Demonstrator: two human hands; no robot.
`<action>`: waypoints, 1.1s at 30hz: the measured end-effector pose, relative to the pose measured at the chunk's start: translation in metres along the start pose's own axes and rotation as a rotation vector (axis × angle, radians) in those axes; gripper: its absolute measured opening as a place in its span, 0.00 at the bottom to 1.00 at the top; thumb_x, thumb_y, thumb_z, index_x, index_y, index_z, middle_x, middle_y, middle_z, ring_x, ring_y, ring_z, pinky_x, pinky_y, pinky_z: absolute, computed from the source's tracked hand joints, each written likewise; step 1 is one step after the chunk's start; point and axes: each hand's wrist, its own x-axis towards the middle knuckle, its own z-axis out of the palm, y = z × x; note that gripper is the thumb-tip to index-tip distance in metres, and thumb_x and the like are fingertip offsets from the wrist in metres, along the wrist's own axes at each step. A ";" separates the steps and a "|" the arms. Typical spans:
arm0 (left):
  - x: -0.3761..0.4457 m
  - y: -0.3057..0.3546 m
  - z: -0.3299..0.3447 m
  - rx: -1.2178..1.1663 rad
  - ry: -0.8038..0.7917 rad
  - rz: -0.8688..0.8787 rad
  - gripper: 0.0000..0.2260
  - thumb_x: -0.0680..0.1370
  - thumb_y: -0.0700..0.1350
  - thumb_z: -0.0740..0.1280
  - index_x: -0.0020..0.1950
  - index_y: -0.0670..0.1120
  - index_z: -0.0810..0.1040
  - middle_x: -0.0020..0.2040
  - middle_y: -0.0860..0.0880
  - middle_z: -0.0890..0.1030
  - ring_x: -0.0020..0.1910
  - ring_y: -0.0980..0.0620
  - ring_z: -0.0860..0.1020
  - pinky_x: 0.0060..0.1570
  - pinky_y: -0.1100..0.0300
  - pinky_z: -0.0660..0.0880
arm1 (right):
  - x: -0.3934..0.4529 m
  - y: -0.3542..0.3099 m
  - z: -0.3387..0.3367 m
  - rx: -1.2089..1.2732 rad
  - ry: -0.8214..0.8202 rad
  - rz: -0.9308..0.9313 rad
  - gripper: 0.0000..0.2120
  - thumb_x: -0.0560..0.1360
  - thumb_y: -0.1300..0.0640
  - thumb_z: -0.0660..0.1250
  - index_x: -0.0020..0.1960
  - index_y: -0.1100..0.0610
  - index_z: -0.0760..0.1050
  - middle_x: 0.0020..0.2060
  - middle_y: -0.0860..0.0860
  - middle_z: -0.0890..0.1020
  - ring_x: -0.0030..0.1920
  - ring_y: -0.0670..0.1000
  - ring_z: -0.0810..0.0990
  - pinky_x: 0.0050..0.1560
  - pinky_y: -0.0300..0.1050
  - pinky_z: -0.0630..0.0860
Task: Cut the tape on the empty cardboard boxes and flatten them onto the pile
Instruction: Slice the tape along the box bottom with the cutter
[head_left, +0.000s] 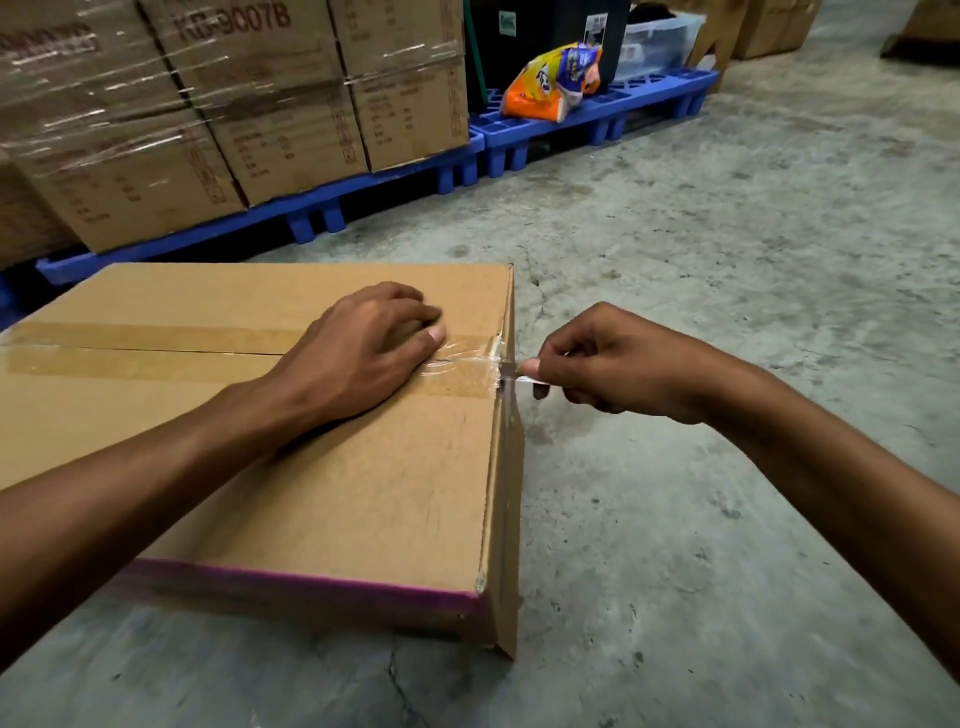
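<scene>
I am kneeling over a cardboard box (291, 457) sitting on the concrete floor (727, 260); its right edge is running from about twelve o'clock down to six, and past that edge the floor is lying open toward three o'clock. My left hand (363, 348) is lying on the box top with fingers loosely bent, pressing on the brown tape (145, 343) where it is wrinkling near the right edge; it is holding nothing. My right hand (618, 364) is hanging just off that edge at three o'clock, its fingers curled around a small blade (519, 376) (mostly hidden, so I cannot tell its make) whose tip is touching the tape at the corner seam. A magenta stripe (311, 579) is running along the box's near edge at six o'clock. At eleven o'clock, stacked cartons (249, 119) wrapped in clear film are sitting on a blue pallet (363, 187); one is reading "KB-9007B". At one o'clock an orange bag (556, 78) is lying on a second blue pallet (613, 104); its print is too blurred to read.
</scene>
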 end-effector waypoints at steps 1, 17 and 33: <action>-0.001 0.001 -0.002 -0.015 -0.006 0.019 0.18 0.80 0.52 0.60 0.66 0.47 0.76 0.66 0.48 0.75 0.64 0.52 0.72 0.61 0.54 0.71 | 0.002 0.000 0.002 0.060 -0.003 0.009 0.15 0.77 0.49 0.65 0.38 0.58 0.81 0.23 0.48 0.67 0.24 0.47 0.61 0.25 0.39 0.60; -0.013 -0.017 -0.001 0.128 -0.008 0.048 0.28 0.76 0.65 0.50 0.67 0.51 0.74 0.61 0.50 0.74 0.60 0.52 0.71 0.58 0.51 0.71 | 0.003 0.005 -0.011 -0.124 0.508 0.213 0.14 0.79 0.54 0.62 0.41 0.59 0.79 0.31 0.53 0.81 0.27 0.49 0.74 0.28 0.39 0.68; -0.006 -0.021 0.010 0.168 -0.040 -0.024 0.24 0.80 0.60 0.53 0.74 0.52 0.65 0.73 0.47 0.66 0.72 0.49 0.61 0.67 0.50 0.60 | 0.033 0.170 0.177 -0.294 0.408 0.739 0.08 0.77 0.61 0.62 0.53 0.61 0.77 0.50 0.57 0.81 0.50 0.58 0.81 0.46 0.48 0.77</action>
